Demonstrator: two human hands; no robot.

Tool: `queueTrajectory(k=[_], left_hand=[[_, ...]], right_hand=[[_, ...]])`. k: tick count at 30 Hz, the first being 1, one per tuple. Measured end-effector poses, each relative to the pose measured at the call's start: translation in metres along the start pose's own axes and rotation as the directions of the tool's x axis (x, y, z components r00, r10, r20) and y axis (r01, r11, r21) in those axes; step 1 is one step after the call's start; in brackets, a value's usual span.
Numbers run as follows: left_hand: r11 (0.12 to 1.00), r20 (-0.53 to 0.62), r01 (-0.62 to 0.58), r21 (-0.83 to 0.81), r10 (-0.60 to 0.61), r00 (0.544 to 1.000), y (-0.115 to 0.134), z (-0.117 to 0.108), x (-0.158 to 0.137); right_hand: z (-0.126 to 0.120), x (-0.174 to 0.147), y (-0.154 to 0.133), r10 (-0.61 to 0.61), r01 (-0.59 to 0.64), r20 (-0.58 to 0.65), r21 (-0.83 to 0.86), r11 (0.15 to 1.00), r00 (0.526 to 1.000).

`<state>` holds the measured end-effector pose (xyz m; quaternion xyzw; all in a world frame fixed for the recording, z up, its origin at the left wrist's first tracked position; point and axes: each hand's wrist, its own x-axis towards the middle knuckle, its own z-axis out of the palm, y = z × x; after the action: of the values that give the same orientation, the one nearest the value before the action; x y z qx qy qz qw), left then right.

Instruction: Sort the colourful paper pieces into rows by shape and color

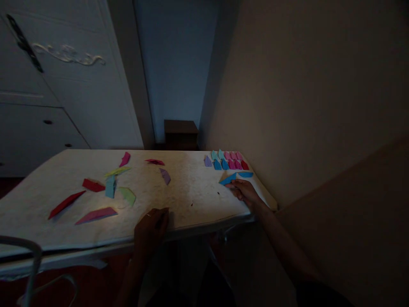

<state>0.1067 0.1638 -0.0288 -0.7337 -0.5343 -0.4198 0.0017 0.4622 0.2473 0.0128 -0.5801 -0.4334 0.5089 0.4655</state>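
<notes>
My right hand (245,192) is at the right part of the table, thumb and fingers pinching a blue folded paper piece (227,178) by its right end. A second blue folded paper (245,174) lies just beyond that hand. Behind it, small folded paper pieces stand in two rows: pink (227,155), light teal (214,154), blue (225,164), lilac (208,161) and red (244,165). My left hand (151,228), wearing a ring, rests curled at the table's front edge. Nothing shows in its fingers.
Loose folded papers lie on the left of the pale table (185,192), among them a red one (66,204), a pink one (96,215) and a green one (128,195). A wall (306,98) borders the right side. A white cabinet (79,89) stands behind left.
</notes>
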Motion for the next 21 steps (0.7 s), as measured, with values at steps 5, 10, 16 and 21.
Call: queueTrajectory(k=[5, 10, 16, 21], left_hand=[[0.999, 0.007, -0.009, 0.046, 0.009, 1.000, 0.000, -0.001, 0.000], [0.996, 0.020, -0.023, 0.080, 0.022, 1.000, 0.002, -0.001, 0.001], [0.988, 0.007, -0.060, 0.143, 0.060, 0.998, 0.001, 0.001, 0.000], [0.981, -0.019, -0.087, 0.172, 0.092, 0.996, -0.002, 0.002, -0.001]], right_hand=[[-0.022, -0.007, 0.006, -0.027, 0.017, -0.089, -0.106, 0.994, 0.996], [-0.020, -0.022, 0.016, -0.414, 0.199, -0.108, -0.750, 0.631, 0.904], [0.017, -0.019, 0.009, -0.299, 0.153, 0.101, -0.976, 0.156, 0.949], [0.022, 0.001, 0.006, -0.285, 0.086, 0.061, -0.993, 0.075, 0.957]])
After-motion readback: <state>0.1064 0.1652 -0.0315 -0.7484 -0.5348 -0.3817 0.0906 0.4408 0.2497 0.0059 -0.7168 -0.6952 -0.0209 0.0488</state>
